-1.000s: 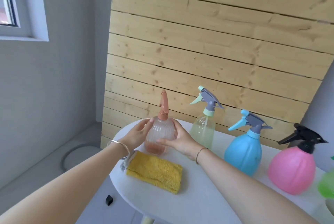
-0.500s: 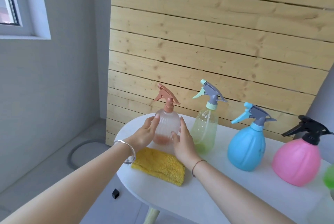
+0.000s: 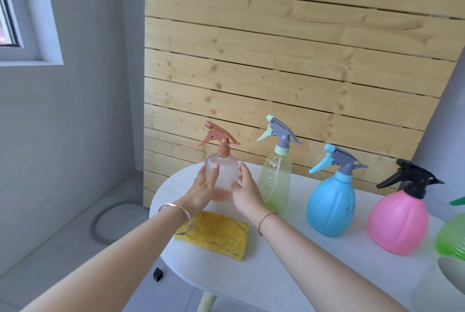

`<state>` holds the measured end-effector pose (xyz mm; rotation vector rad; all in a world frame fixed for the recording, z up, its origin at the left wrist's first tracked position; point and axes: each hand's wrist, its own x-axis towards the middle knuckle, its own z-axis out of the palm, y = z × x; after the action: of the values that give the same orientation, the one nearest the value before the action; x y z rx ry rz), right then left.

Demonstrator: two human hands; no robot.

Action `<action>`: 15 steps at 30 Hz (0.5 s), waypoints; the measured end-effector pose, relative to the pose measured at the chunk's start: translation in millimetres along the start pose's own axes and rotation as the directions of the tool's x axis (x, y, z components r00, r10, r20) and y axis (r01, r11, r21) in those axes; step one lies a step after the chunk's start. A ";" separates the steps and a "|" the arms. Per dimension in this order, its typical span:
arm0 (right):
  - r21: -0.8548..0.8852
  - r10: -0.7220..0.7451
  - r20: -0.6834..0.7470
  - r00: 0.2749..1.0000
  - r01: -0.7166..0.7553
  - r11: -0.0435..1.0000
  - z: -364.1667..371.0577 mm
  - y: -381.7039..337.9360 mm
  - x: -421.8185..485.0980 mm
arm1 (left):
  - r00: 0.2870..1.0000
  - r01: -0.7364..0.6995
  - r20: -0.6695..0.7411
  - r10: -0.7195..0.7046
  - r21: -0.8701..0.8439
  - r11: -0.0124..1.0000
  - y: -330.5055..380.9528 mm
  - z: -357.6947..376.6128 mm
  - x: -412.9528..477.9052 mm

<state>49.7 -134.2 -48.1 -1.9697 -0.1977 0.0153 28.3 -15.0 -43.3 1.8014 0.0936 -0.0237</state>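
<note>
Head | left hand and right hand flat-fingered, cupping clear spray bottle | upright on table

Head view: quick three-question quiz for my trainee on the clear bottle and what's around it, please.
1. True or false: the yellow cloth lies behind the clear bottle.
2. Which colour of bottle stands nearest the clear bottle? A pink, B pale green, C blue.
3. Fill in: ___ hands touch the clear bottle.
Key: 1 false, the yellow cloth lies in front of it, toward the person. 2 B, the pale green bottle. 3 two: the left hand and the right hand flank its body.
</note>
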 end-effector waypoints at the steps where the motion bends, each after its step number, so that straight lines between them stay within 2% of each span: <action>1: 0.030 -0.056 -0.043 0.998 0.057 0.998 -3.4 -3.9 -7.8 | 1.000 0.009 -0.001 -0.009 -0.007 1.000 -1.3 1.1 -0.1; 3: 0.079 -0.189 -0.183 0.965 0.206 0.975 -15.8 -10.9 -24.6 | 1.000 0.012 0.000 -0.012 -0.007 1.000 -2.6 5.0 -1.6; 5: 0.042 -0.294 -0.374 0.879 0.333 0.942 -34.2 -15.3 -36.1 | 1.000 -0.001 -0.030 0.000 -0.032 0.999 -1.8 10.2 -2.7; 8: -0.057 -0.355 -0.557 0.751 0.391 0.919 -61.8 -17.7 -38.8 | 0.992 -0.030 -0.128 0.023 -0.051 0.998 2.7 16.3 -3.1; 9: -0.066 -0.346 -0.573 0.743 0.379 0.923 -68.0 -18.0 -37.2 | 0.985 -0.044 -0.167 0.037 -0.039 0.998 3.9 17.7 -2.8; 11: -0.031 -0.278 -0.558 0.782 0.315 0.948 -76.1 -17.3 -29.5 | 0.959 -0.122 -0.260 0.117 -0.004 0.992 6.6 23.0 -3.7; 15: 0.060 -0.126 -0.490 0.863 0.178 0.982 -79.0 -18.0 -3.0 | 0.866 -0.345 -0.328 0.378 0.158 0.925 17.0 41.4 -11.7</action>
<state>52.5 -199.7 -0.5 -1.7857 -0.0196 -0.5594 19.4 -59.7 -35.6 1.8761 0.0070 0.5775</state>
